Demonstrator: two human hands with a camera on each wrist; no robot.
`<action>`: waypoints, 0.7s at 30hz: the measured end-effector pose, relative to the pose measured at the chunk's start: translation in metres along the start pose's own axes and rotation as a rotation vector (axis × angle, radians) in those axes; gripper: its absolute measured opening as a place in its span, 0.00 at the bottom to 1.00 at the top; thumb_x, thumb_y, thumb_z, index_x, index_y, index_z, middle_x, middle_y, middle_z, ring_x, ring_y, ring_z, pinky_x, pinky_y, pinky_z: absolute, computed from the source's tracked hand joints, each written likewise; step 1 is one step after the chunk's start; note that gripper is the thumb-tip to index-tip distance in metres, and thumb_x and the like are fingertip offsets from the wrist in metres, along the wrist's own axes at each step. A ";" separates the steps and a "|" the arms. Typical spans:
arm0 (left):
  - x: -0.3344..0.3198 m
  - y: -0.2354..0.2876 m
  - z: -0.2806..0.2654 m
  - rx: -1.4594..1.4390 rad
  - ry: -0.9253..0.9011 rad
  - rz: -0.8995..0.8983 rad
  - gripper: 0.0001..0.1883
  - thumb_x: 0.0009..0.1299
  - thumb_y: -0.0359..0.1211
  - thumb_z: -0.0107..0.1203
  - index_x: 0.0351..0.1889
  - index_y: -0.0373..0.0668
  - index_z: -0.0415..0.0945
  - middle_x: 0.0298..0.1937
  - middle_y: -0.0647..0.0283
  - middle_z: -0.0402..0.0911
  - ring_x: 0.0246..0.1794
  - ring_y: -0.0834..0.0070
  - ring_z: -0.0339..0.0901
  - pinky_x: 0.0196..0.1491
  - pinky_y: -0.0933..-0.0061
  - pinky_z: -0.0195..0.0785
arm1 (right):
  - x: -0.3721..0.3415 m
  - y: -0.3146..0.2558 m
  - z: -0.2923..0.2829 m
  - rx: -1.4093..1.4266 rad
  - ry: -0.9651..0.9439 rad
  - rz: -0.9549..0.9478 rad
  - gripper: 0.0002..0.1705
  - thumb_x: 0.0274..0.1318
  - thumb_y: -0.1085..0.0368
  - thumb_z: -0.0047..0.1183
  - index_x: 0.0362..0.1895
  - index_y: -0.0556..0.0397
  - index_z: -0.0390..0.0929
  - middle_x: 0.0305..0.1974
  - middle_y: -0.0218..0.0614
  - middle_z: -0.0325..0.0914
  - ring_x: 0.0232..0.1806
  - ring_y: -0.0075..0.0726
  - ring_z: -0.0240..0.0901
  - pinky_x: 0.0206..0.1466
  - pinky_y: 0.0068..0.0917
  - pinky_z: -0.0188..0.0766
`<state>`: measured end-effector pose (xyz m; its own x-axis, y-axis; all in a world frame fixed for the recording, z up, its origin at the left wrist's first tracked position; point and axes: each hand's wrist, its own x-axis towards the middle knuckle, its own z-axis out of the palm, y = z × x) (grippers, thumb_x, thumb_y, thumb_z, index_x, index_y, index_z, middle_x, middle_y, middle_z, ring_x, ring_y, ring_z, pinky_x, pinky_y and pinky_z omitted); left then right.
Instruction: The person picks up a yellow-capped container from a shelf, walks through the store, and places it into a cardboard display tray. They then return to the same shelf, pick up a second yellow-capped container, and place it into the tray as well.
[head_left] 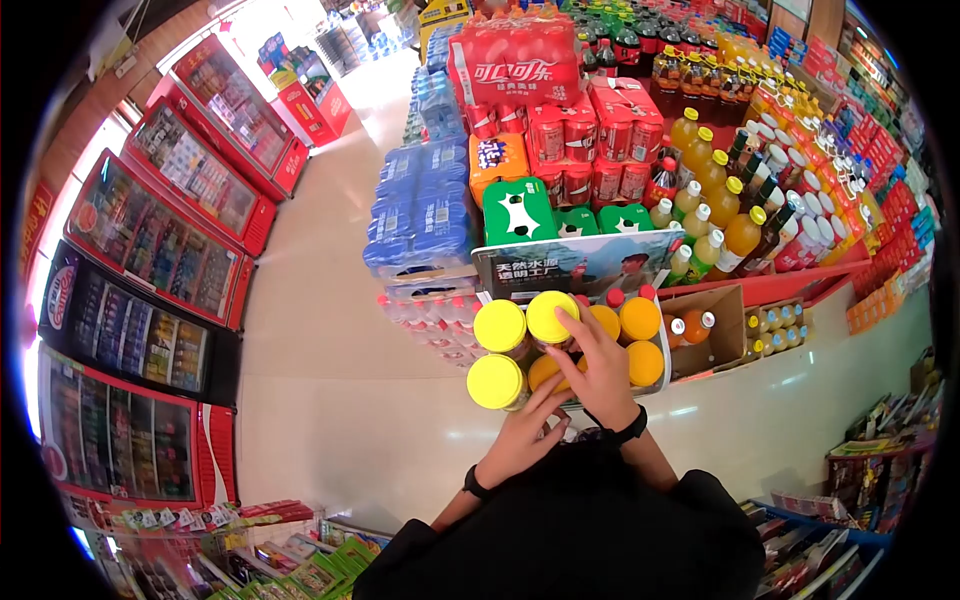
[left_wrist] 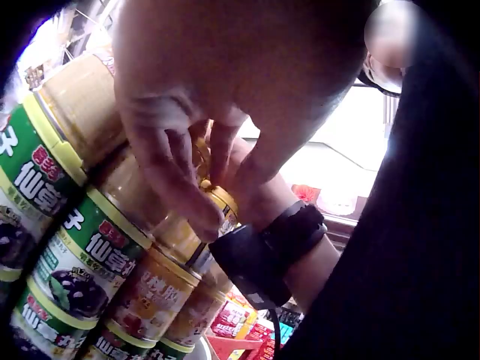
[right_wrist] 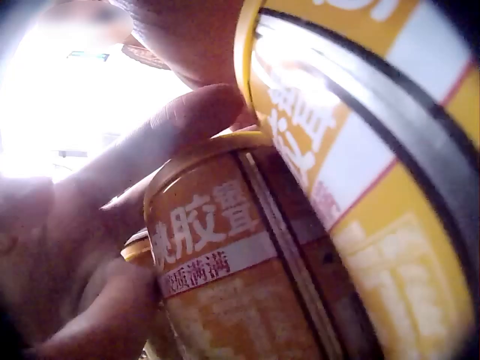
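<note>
Several tall round food cans stand close together in the head view, some with bright yellow lids, others with orange ones. My right hand [head_left: 604, 378] reaches over a bright yellow-lidded can [head_left: 548, 312], its fingers across the lid and its thumb at the near edge. Closer to my body, my left hand [head_left: 518, 440] has its fingertips at an orange-lidded can [head_left: 545, 372]. In the left wrist view, my left fingers [left_wrist: 180, 180] hang down beside stacked cans with green labels [left_wrist: 105, 251]. In the right wrist view, a can with an orange label [right_wrist: 214, 225] stands beside fingers [right_wrist: 176, 124].
Two more yellow-lidded cans [head_left: 497, 382] stand at the left of the group. Behind stand an advertising board [head_left: 560, 265], drink packs [head_left: 520, 60] and many bottles [head_left: 740, 235]. Open cartons [head_left: 715, 345] sit to the right. Fridges [head_left: 150, 220] line the left wall.
</note>
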<state>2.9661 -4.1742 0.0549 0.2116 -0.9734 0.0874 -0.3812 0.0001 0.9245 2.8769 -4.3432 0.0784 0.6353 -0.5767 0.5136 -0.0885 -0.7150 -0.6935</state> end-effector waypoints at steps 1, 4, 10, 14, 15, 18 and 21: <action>0.001 -0.002 0.001 0.008 0.009 0.017 0.25 0.77 0.22 0.61 0.72 0.38 0.74 0.85 0.50 0.63 0.54 0.68 0.89 0.50 0.69 0.83 | 0.000 0.001 0.000 0.003 0.002 -0.002 0.34 0.67 0.62 0.69 0.75 0.43 0.76 0.75 0.50 0.75 0.63 0.59 0.84 0.58 0.42 0.85; -0.001 -0.007 0.005 0.027 0.040 0.047 0.24 0.76 0.21 0.60 0.70 0.37 0.76 0.84 0.51 0.65 0.53 0.67 0.90 0.52 0.68 0.82 | -0.002 0.002 0.002 0.004 0.000 -0.007 0.34 0.67 0.62 0.69 0.75 0.43 0.76 0.76 0.50 0.75 0.61 0.59 0.85 0.55 0.41 0.85; -0.002 -0.017 0.019 0.037 0.144 0.038 0.19 0.77 0.20 0.59 0.66 0.36 0.78 0.81 0.49 0.69 0.53 0.65 0.91 0.55 0.67 0.82 | 0.000 0.005 0.002 -0.053 -0.006 -0.082 0.35 0.67 0.62 0.68 0.76 0.43 0.75 0.76 0.52 0.73 0.56 0.55 0.87 0.51 0.40 0.86; -0.001 -0.019 0.025 0.044 0.214 0.033 0.16 0.78 0.19 0.58 0.62 0.34 0.78 0.79 0.49 0.71 0.50 0.64 0.92 0.55 0.66 0.82 | 0.001 0.009 0.004 -0.040 0.011 -0.120 0.35 0.68 0.63 0.68 0.77 0.43 0.74 0.76 0.54 0.73 0.53 0.54 0.87 0.50 0.40 0.86; -0.001 -0.018 0.026 0.045 0.227 0.033 0.15 0.78 0.19 0.58 0.62 0.34 0.79 0.79 0.48 0.72 0.49 0.64 0.92 0.55 0.66 0.82 | 0.001 0.010 0.004 -0.035 0.018 -0.130 0.35 0.68 0.63 0.68 0.77 0.43 0.74 0.76 0.55 0.72 0.52 0.54 0.87 0.49 0.40 0.86; 0.000 -0.010 0.029 0.006 0.253 -0.051 0.14 0.78 0.19 0.58 0.60 0.33 0.79 0.78 0.49 0.72 0.49 0.64 0.92 0.55 0.67 0.82 | 0.001 0.010 0.004 -0.033 0.009 -0.129 0.35 0.68 0.64 0.67 0.78 0.44 0.74 0.76 0.56 0.72 0.52 0.55 0.87 0.50 0.41 0.85; 0.001 -0.009 0.036 0.001 0.341 -0.049 0.14 0.78 0.21 0.58 0.60 0.37 0.82 0.77 0.54 0.76 0.47 0.67 0.91 0.52 0.67 0.82 | 0.002 0.011 0.002 -0.043 0.006 -0.137 0.35 0.69 0.64 0.66 0.78 0.45 0.73 0.76 0.58 0.71 0.53 0.56 0.86 0.50 0.42 0.85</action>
<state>2.9372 -4.1832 0.0331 0.5180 -0.8398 0.1624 -0.3642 -0.0447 0.9303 2.8788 -4.3508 0.0704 0.6393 -0.4745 0.6051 -0.0336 -0.8034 -0.5944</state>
